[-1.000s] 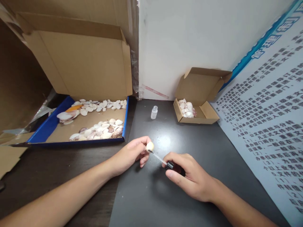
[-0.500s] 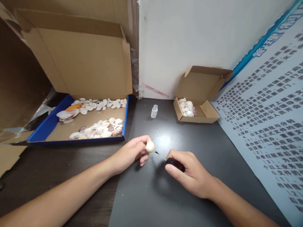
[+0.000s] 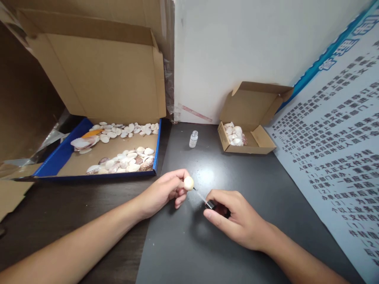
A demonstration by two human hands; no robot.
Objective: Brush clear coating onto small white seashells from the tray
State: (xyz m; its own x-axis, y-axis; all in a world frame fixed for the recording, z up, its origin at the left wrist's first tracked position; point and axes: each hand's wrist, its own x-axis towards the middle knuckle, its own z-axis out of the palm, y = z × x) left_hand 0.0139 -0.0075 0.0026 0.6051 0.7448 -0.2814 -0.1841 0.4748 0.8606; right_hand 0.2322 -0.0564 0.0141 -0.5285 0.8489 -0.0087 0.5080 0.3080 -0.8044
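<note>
- The left hand [image 3: 170, 189] pinches a pale shell [image 3: 188, 182] between thumb and forefinger, the other fingers curled; the shell hangs over the dark mat [image 3: 177, 252], nearer its left edge than its right.
- The right hand [image 3: 233, 215] grips a black-capped brush [image 3: 210, 204] between thumb and fingers, its clear stem aimed at the shell.
- The step in hand looks like brushwork on the shell: the dark tip [image 3: 194, 189] is at its lower right side, though I cannot tell whether they touch.
- The next move seems to call for a light stroke along the shell, with the left pinch kept off the brushed part.
- A clear bottle [image 3: 193, 139] stands uncapped near the mat's far-left corner, within reach if the brush needs reloading.
</note>
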